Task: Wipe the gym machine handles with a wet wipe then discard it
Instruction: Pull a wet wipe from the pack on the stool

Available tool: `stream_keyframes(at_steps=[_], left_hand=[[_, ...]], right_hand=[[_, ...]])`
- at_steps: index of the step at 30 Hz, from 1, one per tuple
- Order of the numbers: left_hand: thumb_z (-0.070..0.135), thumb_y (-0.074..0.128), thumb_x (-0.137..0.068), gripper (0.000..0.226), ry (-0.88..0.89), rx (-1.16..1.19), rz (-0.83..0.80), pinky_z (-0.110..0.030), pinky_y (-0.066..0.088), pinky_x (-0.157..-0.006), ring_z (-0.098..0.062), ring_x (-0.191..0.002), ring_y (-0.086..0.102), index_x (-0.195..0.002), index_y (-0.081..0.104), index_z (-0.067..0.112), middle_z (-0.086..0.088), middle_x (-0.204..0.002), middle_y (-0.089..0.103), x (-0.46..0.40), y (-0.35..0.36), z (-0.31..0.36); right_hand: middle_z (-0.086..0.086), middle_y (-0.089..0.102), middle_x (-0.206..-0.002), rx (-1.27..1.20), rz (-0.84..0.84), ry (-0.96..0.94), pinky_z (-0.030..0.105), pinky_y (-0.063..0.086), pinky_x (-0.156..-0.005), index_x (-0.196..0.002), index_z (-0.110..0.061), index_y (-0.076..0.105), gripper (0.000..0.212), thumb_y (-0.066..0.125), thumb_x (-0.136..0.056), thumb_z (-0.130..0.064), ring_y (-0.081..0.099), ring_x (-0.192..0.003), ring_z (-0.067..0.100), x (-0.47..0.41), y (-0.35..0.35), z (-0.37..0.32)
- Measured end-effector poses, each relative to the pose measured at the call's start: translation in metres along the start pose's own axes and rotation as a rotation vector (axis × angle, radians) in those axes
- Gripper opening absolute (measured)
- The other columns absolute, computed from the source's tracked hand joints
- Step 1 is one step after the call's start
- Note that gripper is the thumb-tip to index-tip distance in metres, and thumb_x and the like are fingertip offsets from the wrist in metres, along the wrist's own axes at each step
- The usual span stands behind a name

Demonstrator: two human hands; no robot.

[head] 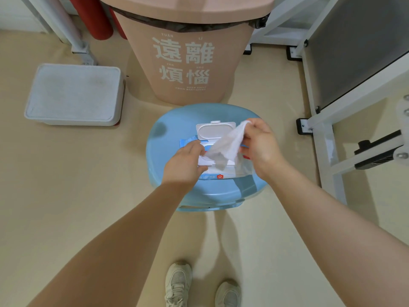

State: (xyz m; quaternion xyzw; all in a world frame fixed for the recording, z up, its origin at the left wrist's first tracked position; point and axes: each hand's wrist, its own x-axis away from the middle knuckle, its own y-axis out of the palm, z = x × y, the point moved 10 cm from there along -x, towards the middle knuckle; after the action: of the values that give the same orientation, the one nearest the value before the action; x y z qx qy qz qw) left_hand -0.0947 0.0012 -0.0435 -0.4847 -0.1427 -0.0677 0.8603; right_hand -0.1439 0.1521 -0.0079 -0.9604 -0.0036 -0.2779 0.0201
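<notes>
The wet wipe (228,145) is pinched at its upper end between the fingers (249,131) of the right hand (262,147); its lower end hangs over the opening of the wipes pack (212,171), and whether it is clear of the opening cannot be told. The left hand (186,162) presses down on the left part of the pack, fingers bent against it, clasping nothing. The pack's white flip lid (213,132) stands open, hinged away from the person.

The pack lies on top of a light blue plastic stool (172,134), which serves as the surface. The stool stands on a beige floor (66,185).

Just beyond the stool is a pink lidded bin (188,63) with a dark liner and white printed characters. Left of the stool, well apart from it, a white rectangular box (75,94) rests on the floor. To the stool's right stands the white frame of a gym machine (321,140). Nearer than the stool, the person's two pale shoes (179,282) show on the floor.
</notes>
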Motion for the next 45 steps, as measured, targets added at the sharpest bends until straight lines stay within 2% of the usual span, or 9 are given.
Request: stream_keyframes(at_steps=[5,9,14,18,20,23,26,33,45], left_hand=[[0.025,0.072,-0.074,0.074,-0.087,0.125,-0.041,-0.034,0.044,-0.079,-0.025,-0.112,0.053,-0.132,0.025,0.021,0.001,-0.129,0.051,-0.003,-0.005,0.003],[0.035,0.081,-0.063,0.121,0.032,0.091,0.043,-0.037,0.023,-0.112,-0.022,-0.138,0.024,-0.148,-0.004,0.016,-0.005,-0.153,0.021,-0.018,-0.032,0.035],[0.027,0.048,-0.092,0.063,0.275,-0.272,-0.124,-0.030,0.012,-0.114,-0.021,-0.138,0.026,-0.147,0.018,0.015,-0.003,-0.153,0.024,-0.015,-0.008,0.066],[0.023,0.035,-0.099,0.055,0.227,-0.420,-0.412,-0.035,0.025,-0.112,-0.017,-0.144,0.008,-0.148,0.013,0.015,0.003,-0.158,0.000,0.010,0.040,0.042],[0.022,0.029,-0.101,0.044,0.121,-0.294,-0.448,-0.034,0.024,-0.109,-0.022,-0.141,0.017,-0.142,0.027,0.008,-0.006,-0.156,0.015,0.007,0.033,0.047],[0.020,0.028,-0.101,0.036,-0.073,0.334,-0.220,-0.030,0.034,-0.094,-0.025,-0.115,0.047,-0.113,0.057,0.003,-0.012,-0.123,0.055,0.005,-0.026,0.077],[0.030,0.037,-0.098,0.034,-0.038,0.751,-0.078,-0.032,0.043,-0.082,-0.020,-0.086,0.059,-0.085,0.063,0.012,-0.004,-0.089,0.063,0.039,-0.081,0.118],[0.032,0.074,-0.076,0.026,0.068,0.657,-0.008,-0.016,0.037,-0.057,-0.009,-0.062,0.049,-0.080,0.057,0.012,0.007,-0.069,0.055,0.129,-0.184,0.202],[0.012,0.047,-0.086,0.019,0.200,0.573,0.191,-0.015,0.039,-0.052,-0.009,-0.056,0.047,-0.075,0.062,0.007,0.003,-0.062,0.054,0.254,-0.361,0.307]], right_hand=[[0.002,0.045,-0.059,-0.101,0.198,-0.106,0.017,0.034,-0.042,-0.081,-0.019,0.043,0.021,0.034,-0.097,-0.012,0.041,-0.041,0.005,0.016,-0.036,-0.037],[0.000,0.047,-0.063,0.137,0.167,-0.076,0.021,0.036,-0.048,-0.077,-0.023,0.047,0.020,0.042,-0.094,-0.015,0.043,-0.054,0.012,0.020,-0.044,-0.042],[-0.001,0.050,-0.076,0.195,0.167,0.030,0.025,0.038,-0.060,-0.074,-0.023,0.048,0.017,0.050,-0.089,-0.016,0.047,-0.068,0.015,0.025,-0.052,-0.027],[0.008,0.045,-0.072,0.210,0.067,0.038,0.024,0.037,-0.057,-0.067,-0.013,0.049,0.021,0.055,-0.087,-0.010,0.043,-0.066,0.018,0.031,-0.050,-0.021],[0.006,0.047,-0.067,0.168,0.000,0.061,0.023,0.039,-0.058,-0.063,-0.013,0.051,0.025,0.058,-0.087,-0.010,0.044,-0.061,0.017,0.038,-0.049,-0.018],[0.006,0.052,-0.070,0.087,-0.052,0.081,0.023,0.045,-0.061,-0.062,-0.014,0.049,0.027,0.059,-0.088,-0.013,0.048,-0.061,0.017,0.056,-0.052,-0.027],[0.003,0.051,-0.065,0.097,-0.088,0.054,0.020,0.045,-0.055,-0.064,-0.015,0.048,0.028,0.059,-0.089,-0.015,0.047,-0.056,0.014,0.086,-0.054,-0.056],[-0.008,0.051,-0.046,0.193,-0.221,-0.094,0.022,0.031,-0.051,-0.064,-0.016,0.052,0.026,0.060,-0.088,-0.015,0.040,-0.045,0.008,0.199,-0.041,-0.178],[0.008,0.059,-0.085,0.250,-0.339,-0.406,0.024,0.045,-0.072,-0.103,-0.004,0.064,0.017,0.051,-0.091,-0.004,0.050,-0.075,0.016,0.356,-0.083,-0.337]])
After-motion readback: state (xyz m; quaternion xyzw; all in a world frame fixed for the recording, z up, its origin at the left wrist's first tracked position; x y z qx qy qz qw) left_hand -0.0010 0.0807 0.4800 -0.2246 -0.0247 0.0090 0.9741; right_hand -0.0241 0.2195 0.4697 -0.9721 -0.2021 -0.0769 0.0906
